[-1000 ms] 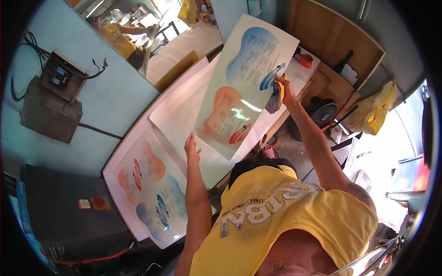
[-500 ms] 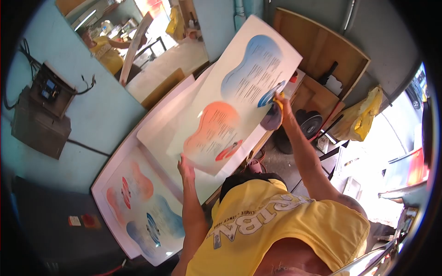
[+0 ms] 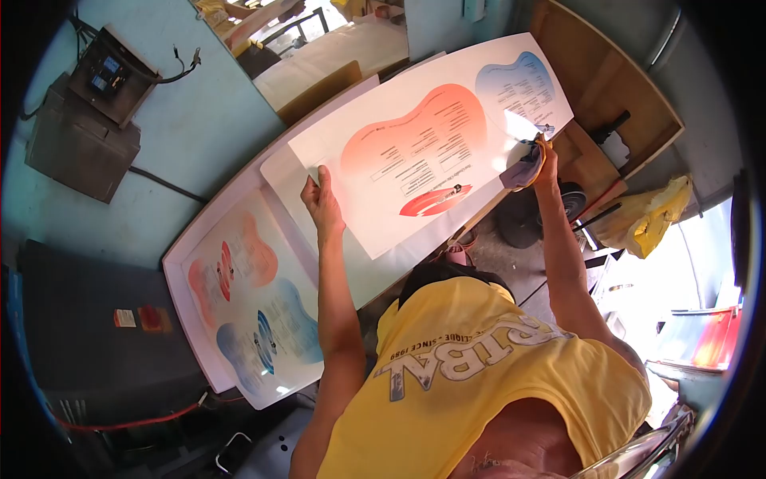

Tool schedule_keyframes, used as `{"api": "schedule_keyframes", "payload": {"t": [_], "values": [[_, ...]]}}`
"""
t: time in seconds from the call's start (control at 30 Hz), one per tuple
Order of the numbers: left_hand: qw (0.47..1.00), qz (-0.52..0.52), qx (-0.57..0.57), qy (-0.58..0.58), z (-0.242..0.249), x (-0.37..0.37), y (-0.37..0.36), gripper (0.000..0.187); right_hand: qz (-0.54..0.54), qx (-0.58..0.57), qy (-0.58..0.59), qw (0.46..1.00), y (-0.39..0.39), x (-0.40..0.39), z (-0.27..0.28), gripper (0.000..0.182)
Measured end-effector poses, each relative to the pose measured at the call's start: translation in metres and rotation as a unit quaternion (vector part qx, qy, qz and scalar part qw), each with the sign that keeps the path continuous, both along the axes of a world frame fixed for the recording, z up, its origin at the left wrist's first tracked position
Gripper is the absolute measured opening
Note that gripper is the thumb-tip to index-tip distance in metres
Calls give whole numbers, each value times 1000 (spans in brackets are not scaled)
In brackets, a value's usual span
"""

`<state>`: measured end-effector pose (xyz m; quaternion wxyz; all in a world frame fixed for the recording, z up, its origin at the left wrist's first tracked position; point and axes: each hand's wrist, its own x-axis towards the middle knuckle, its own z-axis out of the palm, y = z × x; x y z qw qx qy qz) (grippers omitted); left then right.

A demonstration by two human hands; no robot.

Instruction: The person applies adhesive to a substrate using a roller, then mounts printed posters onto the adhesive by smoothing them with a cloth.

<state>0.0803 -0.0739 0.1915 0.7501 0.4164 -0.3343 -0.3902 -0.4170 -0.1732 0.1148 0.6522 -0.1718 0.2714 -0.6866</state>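
Observation:
A large white printed sheet with an orange and a blue rounded panel lies slanted over a long white-edged tray. My left hand is at the sheet's left edge, thumb extended along it and the other fingers curled, seeming to grip it. Bunched in my right hand is a grey-purple and yellow cloth, at the sheet's lower right edge beside the blue panel. Its fingers are partly hidden by the cloth. A second print with red and blue shapes is in the tray's near end.
On the left wall is a dark box with a small display and loose cables. A mirror leans behind the tray. To the right are a wooden panel, a black round weight-like object and a yellow bag.
The sheet has come down from a raised, steep tilt to lie along the tray. My left hand has moved up its edge; my right hand with the cloth is further right. The view has shifted.

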Motion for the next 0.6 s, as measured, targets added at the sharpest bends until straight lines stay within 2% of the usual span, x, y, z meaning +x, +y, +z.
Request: {"api": "schedule_keyframes", "payload": {"t": [0.27,0.43,0.47,0.5,0.57,0.6], "values": [[995,18,-49,-80,16,-3,11,28,7,12,6,1000,-14,7,-12,21],[992,18,-49,-115,24,-2,22,30,-7,8,22,1000,-2,29,2,22],[990,15,-55,-128,21,1,22,30,-1,3,-10,1000,2,34,7,19],[990,27,-58,-128,23,-1,24,30,25,8,-15,1000,-10,24,-12,19],[988,46,-73,-124,37,-11,28,30,-43,39,-20,998,-14,32,-14,19],[988,51,-80,-123,41,-14,29,30,-34,48,-18,998,-16,31,-15,20]]}}
